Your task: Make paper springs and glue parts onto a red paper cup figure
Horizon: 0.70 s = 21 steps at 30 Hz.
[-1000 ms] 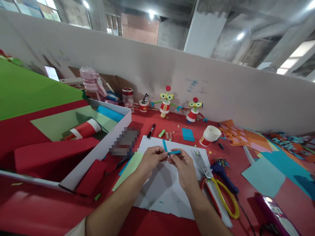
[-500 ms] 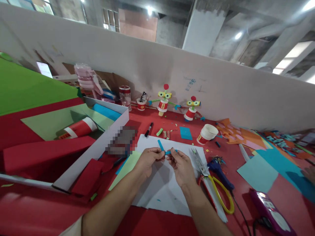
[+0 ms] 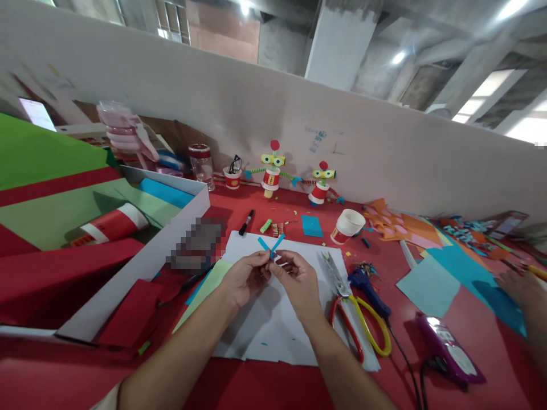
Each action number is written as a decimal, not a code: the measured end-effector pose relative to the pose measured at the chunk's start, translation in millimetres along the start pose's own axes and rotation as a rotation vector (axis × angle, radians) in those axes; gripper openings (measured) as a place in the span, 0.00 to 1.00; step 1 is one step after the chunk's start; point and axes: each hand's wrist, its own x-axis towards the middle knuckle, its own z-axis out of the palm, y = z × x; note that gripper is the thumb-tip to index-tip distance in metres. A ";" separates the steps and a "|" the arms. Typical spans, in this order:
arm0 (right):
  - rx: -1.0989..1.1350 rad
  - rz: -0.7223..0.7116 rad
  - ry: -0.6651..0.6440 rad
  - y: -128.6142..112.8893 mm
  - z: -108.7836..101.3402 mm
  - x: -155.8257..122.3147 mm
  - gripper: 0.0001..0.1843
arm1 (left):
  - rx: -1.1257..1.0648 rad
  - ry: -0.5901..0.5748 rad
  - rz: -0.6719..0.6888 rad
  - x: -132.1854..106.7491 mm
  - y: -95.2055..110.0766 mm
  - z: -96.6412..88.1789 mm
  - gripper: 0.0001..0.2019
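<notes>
Above a white paper sheet [image 3: 273, 324], both my hands pinch a narrow blue paper strip [image 3: 278, 243] folded so that two ends stand up in a V. My left hand [image 3: 244, 278] is closed on the fold from the left. The fingers of my right hand [image 3: 299, 280] press on it from the right, their tips touching the left ones. Right of the sheet's middle lie scissors [image 3: 337, 279] with one red and one yellow handle. Beyond the sheet are green and red-white folded paper springs [image 3: 266, 225], a black marker [image 3: 247, 222] and a blue paper square [image 3: 311, 226].
Two paper-cup robot figures [image 3: 270, 177] stand by the wall. A stack of paper cups [image 3: 348, 225], a blue glue gun [image 3: 370, 293] with its cord, and a purple device [image 3: 448, 350] sit rightward. An open box [image 3: 141, 267] is left. Another person's hand [image 3: 515, 290] rests far right.
The strip's right part has swung up, turning a flat bend into a V. My hands have drawn closer together. The view has shifted to the right; another person's hand shows more.
</notes>
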 end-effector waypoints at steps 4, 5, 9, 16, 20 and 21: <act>-0.091 -0.124 0.055 1.6 -1.9 -0.1 0.11 | 0.007 0.006 -0.034 -1.0 -3.6 2.0 0.06; -0.122 -0.166 0.057 1.5 -2.6 -0.2 0.09 | 0.008 0.000 -0.041 -1.6 -3.9 2.3 0.06; -0.217 -0.288 0.055 0.5 -3.8 0.0 0.06 | 0.009 -0.009 -0.090 -3.2 -2.1 2.9 0.05; -0.154 -0.217 0.064 -0.5 -3.0 0.9 0.07 | 0.046 0.010 -0.107 -4.1 1.4 5.1 0.06; -0.103 -0.148 0.052 2.3 -2.5 0.9 0.07 | 0.079 -0.001 -0.086 -4.7 -0.5 5.5 0.05; -0.102 -0.147 0.057 3.5 -2.3 0.9 0.07 | 0.093 -0.003 -0.068 -4.6 -1.3 5.3 0.06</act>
